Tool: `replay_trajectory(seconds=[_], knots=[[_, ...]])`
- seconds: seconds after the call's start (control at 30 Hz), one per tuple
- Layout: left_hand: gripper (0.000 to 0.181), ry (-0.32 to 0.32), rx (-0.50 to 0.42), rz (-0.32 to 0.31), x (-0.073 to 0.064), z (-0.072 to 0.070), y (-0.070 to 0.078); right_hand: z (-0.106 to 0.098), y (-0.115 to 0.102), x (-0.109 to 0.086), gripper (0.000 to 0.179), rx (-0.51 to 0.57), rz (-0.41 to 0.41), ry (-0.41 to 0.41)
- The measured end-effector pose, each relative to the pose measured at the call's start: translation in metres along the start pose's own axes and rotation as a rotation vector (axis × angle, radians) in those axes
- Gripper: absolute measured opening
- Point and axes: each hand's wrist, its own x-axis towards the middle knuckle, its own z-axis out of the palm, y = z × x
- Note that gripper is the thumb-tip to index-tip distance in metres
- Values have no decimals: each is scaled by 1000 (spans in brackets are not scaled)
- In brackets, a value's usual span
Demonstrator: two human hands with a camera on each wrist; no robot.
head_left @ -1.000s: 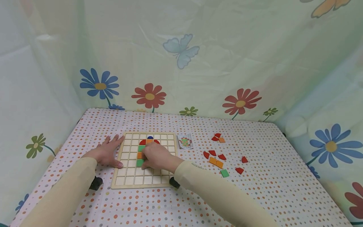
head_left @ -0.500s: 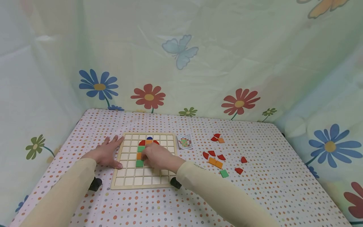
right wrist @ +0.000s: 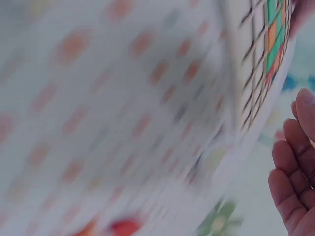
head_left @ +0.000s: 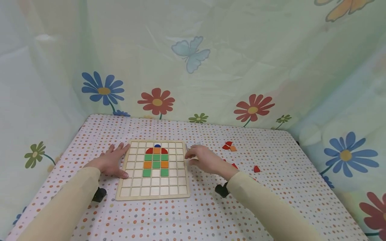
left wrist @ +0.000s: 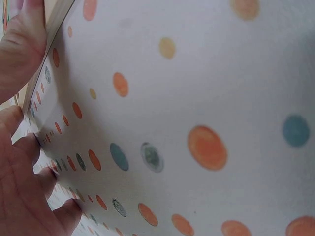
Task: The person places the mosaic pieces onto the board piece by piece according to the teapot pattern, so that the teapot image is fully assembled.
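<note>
A wooden grid board (head_left: 141, 191) lies flat on the table. On it colored tiles form a figure: a blue half-round piece (head_left: 157, 146) on top, red quarter-round pieces (head_left: 149, 151) at the shoulders, green tiles (head_left: 156, 164) and orange tiles (head_left: 147, 164) below. My left hand (head_left: 111, 162) rests at the board's left edge, fingers spread, thumb on the frame. To the right of the board, my right hand (head_left: 205, 160) hovers with loosely bent fingers. Its fingers (right wrist: 290, 162) show nothing between them in the right wrist view. Beneath it, a small picture card (head_left: 193, 146) is mostly hidden.
At the right of the table lie loose red quarter-round pieces (head_left: 227, 145) and an orange tile (head_left: 233, 148). Another red piece (head_left: 256, 169) lies farther right. My right arm hides other loose pieces. A dotted cloth (head_left: 169, 221) covers the table; a flowered curtain (head_left: 129, 60) stands behind.
My right hand has left the figure on the board and moved right, over the card. A green tile now shows in the figure's middle, where the hand was. The left hand stays put.
</note>
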Motion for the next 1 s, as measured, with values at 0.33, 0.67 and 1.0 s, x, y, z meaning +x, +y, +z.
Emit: replay_trajectory(seconds=[0.33,0.67,1.0], knots=[[123,0,36,13,-3,-5,-3,-27,75,-67,17,1,215,64],[124,-6,7,32,-5,-6,-7,-13,96,-117,14,40,283,24],[124,-17,-15,32,-1,-2,-2,-3,99,-138,20,71,355,-8]])
